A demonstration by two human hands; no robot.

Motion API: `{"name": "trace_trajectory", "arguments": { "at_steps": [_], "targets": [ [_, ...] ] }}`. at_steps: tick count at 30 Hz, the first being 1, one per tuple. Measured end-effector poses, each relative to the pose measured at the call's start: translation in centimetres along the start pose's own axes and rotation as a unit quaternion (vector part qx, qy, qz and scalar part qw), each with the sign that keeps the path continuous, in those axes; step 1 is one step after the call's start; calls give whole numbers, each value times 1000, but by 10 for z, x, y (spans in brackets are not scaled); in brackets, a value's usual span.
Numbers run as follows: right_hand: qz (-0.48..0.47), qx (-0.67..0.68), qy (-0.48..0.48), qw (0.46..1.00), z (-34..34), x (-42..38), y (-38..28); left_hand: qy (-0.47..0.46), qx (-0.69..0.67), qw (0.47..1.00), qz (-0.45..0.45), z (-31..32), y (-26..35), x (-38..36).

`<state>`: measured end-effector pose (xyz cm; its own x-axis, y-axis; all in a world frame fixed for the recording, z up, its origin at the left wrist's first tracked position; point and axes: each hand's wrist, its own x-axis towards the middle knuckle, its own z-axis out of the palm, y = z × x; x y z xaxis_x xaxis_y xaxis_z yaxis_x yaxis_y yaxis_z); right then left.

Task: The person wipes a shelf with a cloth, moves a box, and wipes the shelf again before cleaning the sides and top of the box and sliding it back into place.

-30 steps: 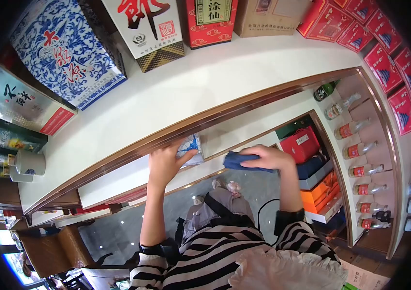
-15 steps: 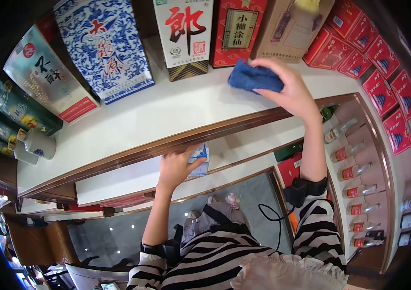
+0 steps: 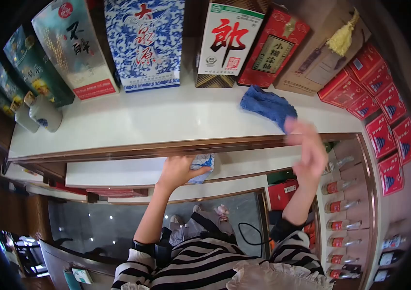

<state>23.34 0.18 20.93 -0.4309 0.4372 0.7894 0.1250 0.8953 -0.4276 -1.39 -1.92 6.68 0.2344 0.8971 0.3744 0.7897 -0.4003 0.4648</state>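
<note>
The blue cloth point(image 3: 267, 105), a second ago gripped below the upper shelf point(image 3: 166, 118) and then held above it, now lies loosely spread on that shelf before the red box point(image 3: 274, 54). The right hand point(image 3: 309, 150) has let go its grip and dropped back toward the shelf's front edge, though blur hides whether a fingertip still brushes the cloth.

white shelf point(image 3: 157, 118) | blue cloth point(image 3: 269, 106) | upright boxes point(image 3: 145, 53) | two pale bottles point(image 3: 45, 116)
</note>
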Motion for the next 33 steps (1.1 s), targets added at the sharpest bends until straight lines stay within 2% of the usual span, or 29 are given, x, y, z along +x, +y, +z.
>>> {"name": "trace_trajectory", "arguments": {
  "at_steps": [1,2,3,4,5,6,7,9,10,11,12,13,15,16,17,18,19,20,21,22,23,24,25,27,29,30,32,33],
  "targets": [
    [-42,125,-77,988,-2,-10,0,2,-1,1000,-11,1,-3,0],
    [22,238,-169,956,4,-18,-2,14,-15,1000,-4,4,-6,0],
    [85,345,-255,899,11,-24,-4,24,-29,999,2,5,-8,-1],
    [151,353,-302,873,20,-34,0,30,-56,998,-21,-3,-4,-2],
    [216,357,-346,840,33,-47,7,27,-54,998,-27,-3,-6,-4],
    [286,312,-339,840,49,-61,15,42,-146,986,-66,-3,-9,-5],
    [286,316,-341,838,59,-71,27,60,-236,965,-103,-3,-12,-6],
    [342,42,-359,867,73,-83,48,46,-215,965,-143,-2,-20,-11],
    [342,46,-362,866,75,-80,55,106,-256,950,-141,2,-25,-14],
    [372,-47,-357,856,77,-74,64,166,-294,931,-138,3,-28,-15],
    [397,-139,-348,838,78,-69,73,193,-266,935,-134,-10,-23,-15],
    [394,-137,-352,838,81,-68,79,195,-263,935,-138,-11,-27,-16],
    [218,-379,-312,844,87,-67,93,287,-247,918,-118,-8,-45,-22],
    [213,-376,-316,845,92,-79,118,277,-235,918,-159,-7,-55,-28],
    [288,-221,-249,898,98,-101,157,282,-233,916,-165,-10,-56,-33],
    [354,-58,-176,917,99,-119,185,230,-211,919,-242,-14,-56,-39],
    [350,-55,-186,917,94,-125,198,177,-189,913,-317,-17,-57,-45],
    [398,110,-132,901,89,-127,209,153,-180,929,-287,-11,-64,-56],
    [436,270,-78,855,84,-131,225,123,-242,903,-332,-5,-65,-63],
    [431,71,-192,879,85,-128,237,107,-221,918,-310,10,-68,-72],
    [424,72,-213,877,87,-130,246,92,-201,931,-290,26,-70,-80],
    [389,-91,-275,875,97,-100,206,13,-182,931,-317,33,-61,-83],
    [334,-250,-325,848,107,-81,178,-66,-165,923,-341,38,-52,-82],
    [338,-204,-324,860,124,-76,160,-149,-178,907,-351,39,-29,-81],
    [409,-98,-201,885,137,-73,146,-144,-207,917,-308,53,-18,-83],
    [401,-97,-219,884,140,-74,146,-132,-215,913,-320,63,-14,-83],
    [457,-69,-88,883,144,-80,153,-73,-235,920,-305,84,-8,-82],
    [453,-70,-102,883,143,-84,160,-64,-242,915,-315,86,-5,-79]
  ]
}}
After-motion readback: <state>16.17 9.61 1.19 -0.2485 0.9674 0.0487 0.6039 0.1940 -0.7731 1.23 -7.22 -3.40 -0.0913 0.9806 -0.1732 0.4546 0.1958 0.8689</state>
